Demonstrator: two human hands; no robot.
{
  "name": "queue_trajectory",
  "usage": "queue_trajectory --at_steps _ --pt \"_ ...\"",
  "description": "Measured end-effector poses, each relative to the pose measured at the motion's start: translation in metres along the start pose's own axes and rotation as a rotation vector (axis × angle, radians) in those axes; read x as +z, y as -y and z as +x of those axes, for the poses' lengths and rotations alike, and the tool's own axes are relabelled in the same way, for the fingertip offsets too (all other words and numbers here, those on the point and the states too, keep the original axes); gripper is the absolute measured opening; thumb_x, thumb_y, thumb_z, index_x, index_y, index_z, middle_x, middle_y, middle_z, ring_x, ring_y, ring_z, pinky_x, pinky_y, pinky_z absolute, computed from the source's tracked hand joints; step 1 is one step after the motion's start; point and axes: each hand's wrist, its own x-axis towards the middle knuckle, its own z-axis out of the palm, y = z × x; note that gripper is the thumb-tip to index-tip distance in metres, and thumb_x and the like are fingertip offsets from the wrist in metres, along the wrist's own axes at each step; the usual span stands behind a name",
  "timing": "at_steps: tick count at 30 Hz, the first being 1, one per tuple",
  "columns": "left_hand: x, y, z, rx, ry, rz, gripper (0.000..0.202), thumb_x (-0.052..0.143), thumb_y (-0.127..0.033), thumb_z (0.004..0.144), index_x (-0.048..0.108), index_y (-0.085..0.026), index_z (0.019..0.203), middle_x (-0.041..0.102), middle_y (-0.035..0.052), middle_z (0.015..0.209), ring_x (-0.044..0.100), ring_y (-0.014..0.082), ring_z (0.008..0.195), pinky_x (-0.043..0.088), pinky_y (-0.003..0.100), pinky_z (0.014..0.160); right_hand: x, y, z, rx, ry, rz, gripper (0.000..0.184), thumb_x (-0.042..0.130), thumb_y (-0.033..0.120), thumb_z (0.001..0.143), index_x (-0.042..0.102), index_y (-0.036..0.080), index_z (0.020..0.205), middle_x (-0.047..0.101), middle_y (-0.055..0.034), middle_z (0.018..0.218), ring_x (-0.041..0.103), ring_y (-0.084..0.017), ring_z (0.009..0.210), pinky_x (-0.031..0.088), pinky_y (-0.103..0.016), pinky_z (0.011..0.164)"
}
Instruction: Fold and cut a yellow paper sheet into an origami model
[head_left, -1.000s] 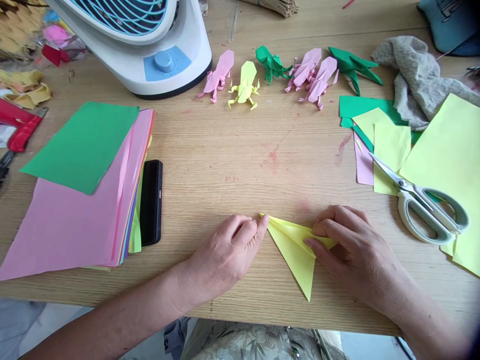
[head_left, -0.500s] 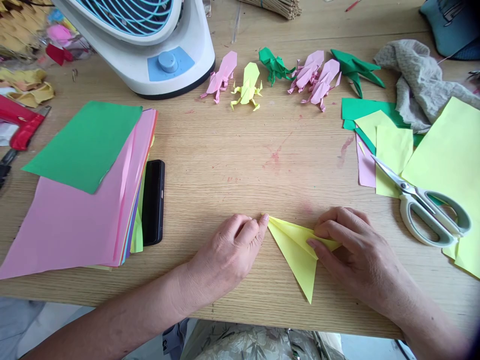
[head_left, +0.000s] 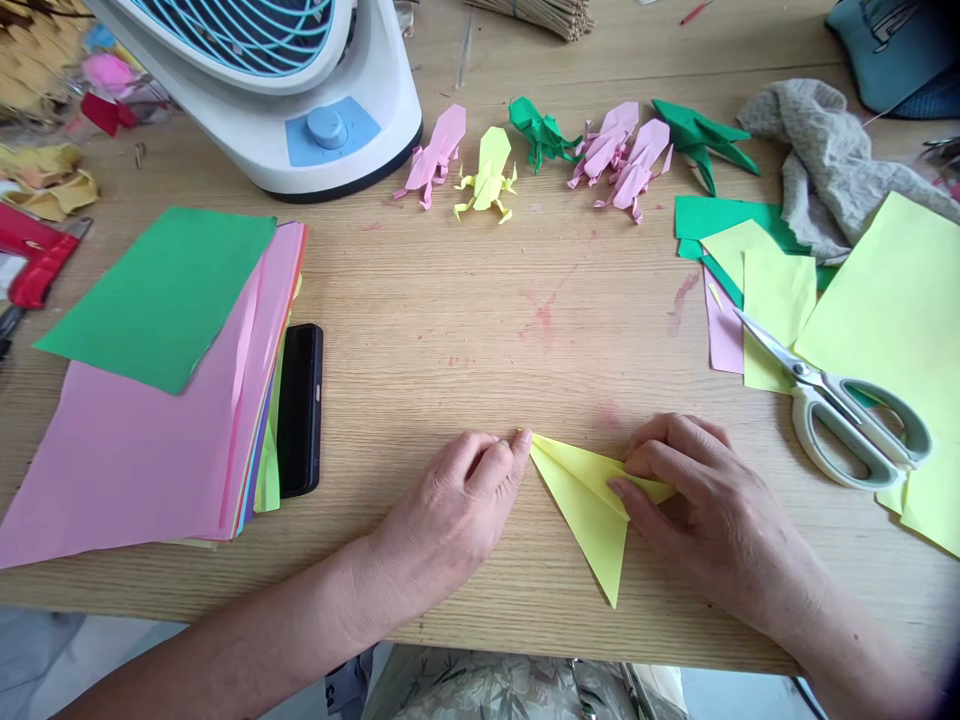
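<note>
A folded yellow paper lies near the table's front edge, creased into pointed flaps with one sharp tip aimed at me. My left hand is closed, thumb and finger pinching the paper's upper left corner. On the other side, my right hand grips the right flap between thumb and fingers; its fingers cover part of that flap. Beyond the hands stand folded paper figures: a yellow frog, a pink figure and several others in pink and green.
Scissors lie at right over paper scraps and a large yellow sheet. To the left, a stack of coloured paper sits beside a black phone. A white fan stands behind; a grey cloth lies back right.
The whole view has shifted slightly, so things on the table appear a little further left. Both hands keep the same hold on the yellow paper.
</note>
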Motion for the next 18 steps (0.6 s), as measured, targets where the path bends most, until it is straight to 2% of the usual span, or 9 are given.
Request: queue_trajectory --at_steps 7,13,18 --pt "-0.0012 -0.0008 0.0017 -0.003 0.016 0.022 0.047 0.045 -0.008 0.093 0.046 0.007 0.137 0.061 0.0187 0.119 0.055 0.0211 0.093 0.053 0.035 0.084 -0.0001 0.0012 0.0008 0.0 -0.002 -0.006 0.013 0.055 0.02 0.093 0.05 0.022 0.081 0.053 -0.0035 0.084 0.053 -0.019 0.08 0.042 -0.042 0.08" --pt "-0.0033 0.0002 0.0026 0.008 0.02 0.007 0.047 0.043 -0.008 0.093 0.046 0.008 0.136 0.063 0.0173 0.11 0.056 0.022 0.093 0.055 0.036 0.083 -0.0004 0.0026 0.0009 0.017 -0.001 0.01 0.013 0.053 0.019 0.093 0.05 0.022 0.08 0.054 -0.0034 0.085 0.053 -0.019 0.08 0.042 -0.042 0.081" --pt "-0.0042 0.0008 0.003 -0.05 -0.008 -0.073 0.046 0.039 -0.006 0.093 0.047 0.005 0.136 0.061 0.0179 0.123 0.057 0.0243 0.106 0.056 0.037 0.093 -0.0019 0.003 -0.0008 0.034 0.02 0.055 0.014 0.051 0.018 0.094 0.051 0.021 0.081 0.053 -0.0036 0.085 0.051 -0.019 0.081 0.041 -0.041 0.081"
